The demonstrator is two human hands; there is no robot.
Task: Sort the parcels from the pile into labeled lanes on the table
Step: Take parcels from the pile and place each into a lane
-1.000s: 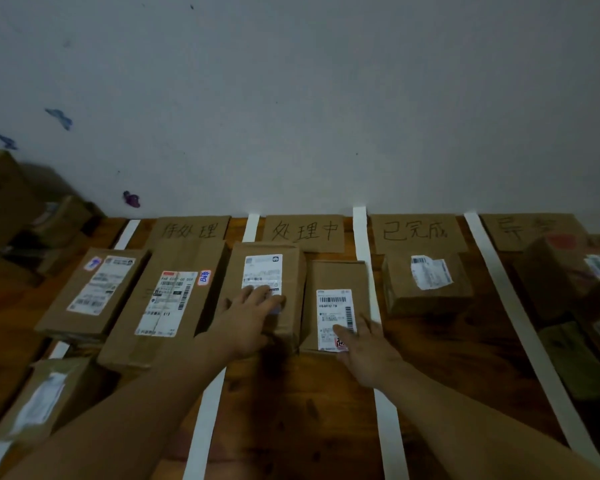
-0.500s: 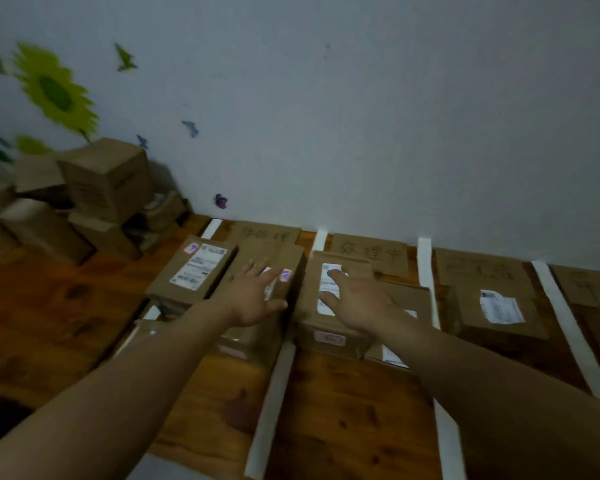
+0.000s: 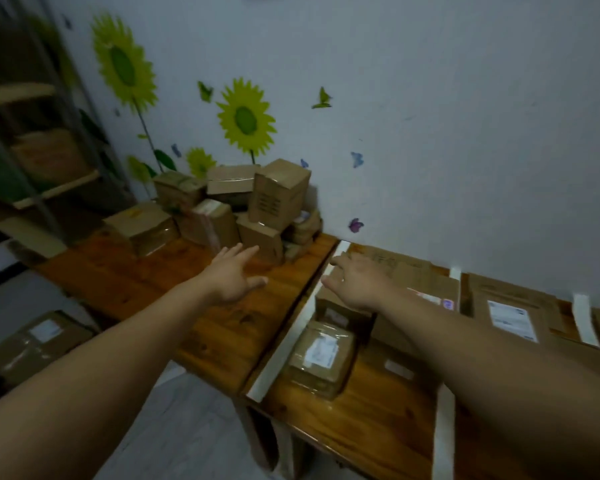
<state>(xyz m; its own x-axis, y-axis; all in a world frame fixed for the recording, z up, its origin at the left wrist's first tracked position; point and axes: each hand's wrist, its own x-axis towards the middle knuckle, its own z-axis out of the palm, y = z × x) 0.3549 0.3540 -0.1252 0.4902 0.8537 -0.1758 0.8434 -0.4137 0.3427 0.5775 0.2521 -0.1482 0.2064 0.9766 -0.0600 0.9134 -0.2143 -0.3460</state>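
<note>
The pile of brown cardboard parcels, some glossy with clear tape, sat jumbled at the varnished wooden table's back edge, against the sunflower-stickered wall. The left hand hovered before it, fingers spread and empty. The right hand, likewise spread, hung over flat boxes beyond a white tape strip.

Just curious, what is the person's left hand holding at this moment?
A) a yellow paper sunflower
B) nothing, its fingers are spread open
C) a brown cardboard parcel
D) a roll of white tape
B: the left hand is empty, its fingers spread above the orange-brown wooden table. It is stretched toward the pile of brown cardboard boxes and grips none of them.
</note>
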